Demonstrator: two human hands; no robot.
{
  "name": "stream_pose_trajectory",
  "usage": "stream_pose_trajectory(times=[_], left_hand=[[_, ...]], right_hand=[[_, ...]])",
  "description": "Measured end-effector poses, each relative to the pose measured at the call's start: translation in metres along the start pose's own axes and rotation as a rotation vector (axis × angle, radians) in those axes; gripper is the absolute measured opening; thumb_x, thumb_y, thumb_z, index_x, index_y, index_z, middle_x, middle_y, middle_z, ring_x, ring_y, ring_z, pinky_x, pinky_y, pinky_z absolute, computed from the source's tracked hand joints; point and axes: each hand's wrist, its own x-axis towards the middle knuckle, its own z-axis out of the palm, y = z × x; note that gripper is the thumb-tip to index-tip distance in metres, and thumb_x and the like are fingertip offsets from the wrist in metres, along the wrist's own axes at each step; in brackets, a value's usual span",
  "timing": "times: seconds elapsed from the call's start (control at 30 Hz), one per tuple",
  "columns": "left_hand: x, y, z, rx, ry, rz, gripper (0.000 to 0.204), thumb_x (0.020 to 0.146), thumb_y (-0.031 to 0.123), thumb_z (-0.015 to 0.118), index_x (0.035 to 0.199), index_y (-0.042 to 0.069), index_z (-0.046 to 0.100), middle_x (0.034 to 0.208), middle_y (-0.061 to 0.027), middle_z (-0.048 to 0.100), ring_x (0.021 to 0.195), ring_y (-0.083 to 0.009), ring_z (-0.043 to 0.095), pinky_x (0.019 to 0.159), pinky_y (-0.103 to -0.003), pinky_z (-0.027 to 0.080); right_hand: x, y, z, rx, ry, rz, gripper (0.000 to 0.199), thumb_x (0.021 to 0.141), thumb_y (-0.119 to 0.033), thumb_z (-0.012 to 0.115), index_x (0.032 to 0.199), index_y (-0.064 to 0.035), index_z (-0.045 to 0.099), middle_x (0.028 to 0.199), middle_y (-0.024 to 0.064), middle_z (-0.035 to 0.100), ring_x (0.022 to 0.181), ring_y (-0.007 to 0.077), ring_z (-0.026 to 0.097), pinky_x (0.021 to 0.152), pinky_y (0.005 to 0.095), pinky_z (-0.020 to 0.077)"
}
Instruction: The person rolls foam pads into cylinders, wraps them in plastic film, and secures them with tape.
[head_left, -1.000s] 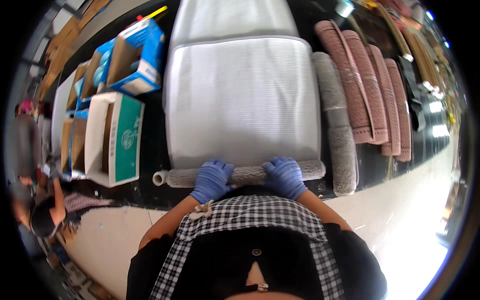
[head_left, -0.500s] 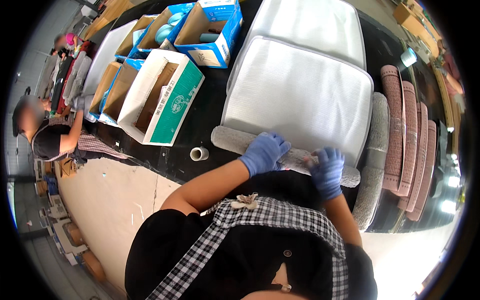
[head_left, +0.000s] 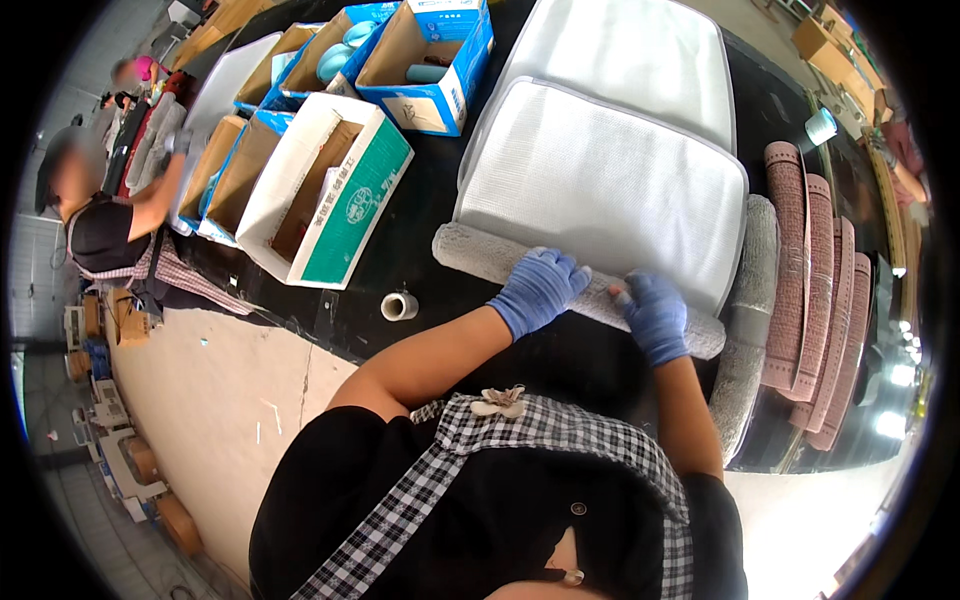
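A grey plush mat with a white mesh backing [head_left: 610,190] lies face down on the dark table. Its near end is wound into a grey roll [head_left: 475,252] that runs across in front of me. Both hands wear blue gloves. My left hand [head_left: 540,288] wraps over the middle of the roll, fingers bent on its far side. My right hand [head_left: 655,315] grips the roll closer to its right end, and a bare thumb tip shows at the glove.
Beyond lies another white-backed mat [head_left: 640,60]. To the right stand a finished grey roll [head_left: 745,330] and several pink rolls [head_left: 790,270]. Open cartons [head_left: 350,215] fill the left side, near a tape roll [head_left: 398,306]. A co-worker [head_left: 110,235] is at far left.
The grey roll has moved slightly away from me over the mat, with both hands following it. My right hand has shifted farther forward than my left.
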Motion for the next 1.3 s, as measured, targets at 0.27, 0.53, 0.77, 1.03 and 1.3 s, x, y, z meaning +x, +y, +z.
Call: stream_pose_trajectory(times=[0.27,0.53,0.77,1.03,1.3], left_hand=[[-0.074,0.052,-0.02,-0.178,-0.394,0.11,0.025,0.092,0.027,0.053,0.111,0.019,0.069,0.099,-0.0089,0.07,0.095,-0.0312,0.067,0.081,-0.046,0.053],[-0.09,0.058,-0.007,-0.005,0.057,0.004,0.046,0.084,0.037,0.06,0.124,0.015,0.064,0.125,-0.0109,0.061,0.111,-0.035,0.059,0.098,-0.054,0.044],[-0.039,0.025,0.013,0.066,0.102,0.02,0.049,0.08,0.036,0.064,0.125,0.015,0.063,0.121,-0.0091,0.063,0.114,-0.0317,0.057,0.102,-0.053,0.04],[0.018,0.01,-0.049,-0.238,-0.282,-0.131,0.042,0.076,0.029,0.075,0.114,0.014,0.067,0.11,-0.0133,0.07,0.102,-0.0378,0.065,0.089,-0.048,0.051],[-0.089,0.043,-0.004,-0.281,-0.235,-0.053,0.038,0.075,0.031,0.076,0.108,0.013,0.07,0.106,-0.0098,0.071,0.101,-0.0311,0.065,0.087,-0.046,0.051]], right_hand=[[-0.147,-0.015,0.046,-0.155,0.16,-0.305,0.076,0.071,-0.064,0.074,0.125,-0.0136,0.054,0.117,0.0087,0.054,0.108,0.0305,0.053,0.088,0.0492,0.0446],[-0.041,-0.007,0.005,-0.084,0.138,-0.169,0.063,0.065,-0.055,0.084,0.107,-0.0138,0.063,0.11,0.0114,0.055,0.104,0.0334,0.053,0.09,0.0472,0.0457],[-0.007,0.007,-0.006,-0.083,0.14,-0.195,0.045,0.071,-0.047,0.084,0.095,-0.0129,0.067,0.1,0.0105,0.063,0.097,0.0323,0.059,0.086,0.0461,0.0473],[-0.015,-0.003,0.004,-0.348,-0.027,-0.2,0.077,0.063,-0.048,0.086,0.123,-0.0102,0.057,0.11,0.0143,0.064,0.099,0.0332,0.064,0.087,0.046,0.051],[-0.105,-0.049,-0.002,-0.142,-0.357,-0.162,0.066,0.067,-0.032,0.083,0.124,-0.0106,0.058,0.111,0.0154,0.066,0.098,0.0351,0.067,0.086,0.0466,0.0542]])
